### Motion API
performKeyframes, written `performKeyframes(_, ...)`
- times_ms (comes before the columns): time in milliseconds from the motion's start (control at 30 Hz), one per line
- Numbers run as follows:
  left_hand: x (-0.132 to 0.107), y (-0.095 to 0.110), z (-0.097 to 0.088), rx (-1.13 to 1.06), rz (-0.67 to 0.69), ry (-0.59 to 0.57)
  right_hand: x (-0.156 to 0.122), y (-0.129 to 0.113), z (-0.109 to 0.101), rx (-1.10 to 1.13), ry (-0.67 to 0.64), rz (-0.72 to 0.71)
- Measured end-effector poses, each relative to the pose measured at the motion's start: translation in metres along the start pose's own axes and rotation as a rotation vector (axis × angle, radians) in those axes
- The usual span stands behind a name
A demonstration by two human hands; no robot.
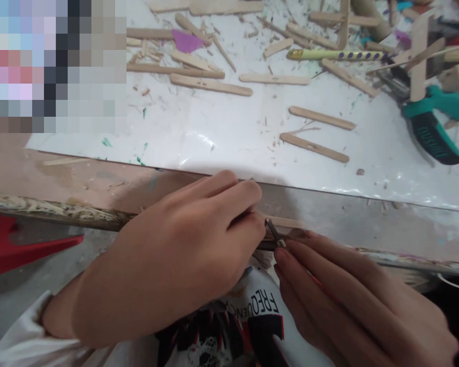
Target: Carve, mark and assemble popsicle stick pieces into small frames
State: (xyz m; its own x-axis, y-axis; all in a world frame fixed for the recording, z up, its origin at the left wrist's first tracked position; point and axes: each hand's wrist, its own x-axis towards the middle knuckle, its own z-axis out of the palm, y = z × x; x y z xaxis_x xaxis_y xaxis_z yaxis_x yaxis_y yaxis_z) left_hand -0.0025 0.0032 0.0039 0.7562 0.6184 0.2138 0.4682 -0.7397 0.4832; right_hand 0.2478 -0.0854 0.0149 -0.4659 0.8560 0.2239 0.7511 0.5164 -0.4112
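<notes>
My left hand is curled closed at the table's near edge, its fingertips pinched on a wooden craft stick that lies along the edge; most of the stick is hidden under the fingers. My right hand comes in from the lower right with fingers pressed together round a small metal blade, perhaps a craft knife. The blade's tip meets the stick just beside my left fingertips.
Several loose craft sticks and wood shavings lie on the white sheet covering the table. A teal-handled tool and a yellow dotted pen sit at the back right. A red object lies on the floor at the left.
</notes>
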Motion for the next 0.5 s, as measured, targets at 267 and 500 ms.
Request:
performKeyframes(267, 0.002, 0.004, 0.001, 0.038, -0.055, 0.001, -0.011, 0.0, 0.015, -0.113, 0.094, -0.019)
performKeyframes(500, 0.0, 0.003, 0.001, 0.062, -0.061, -0.012, 0.01, -0.005, 0.009, 0.014, 0.095, 0.109)
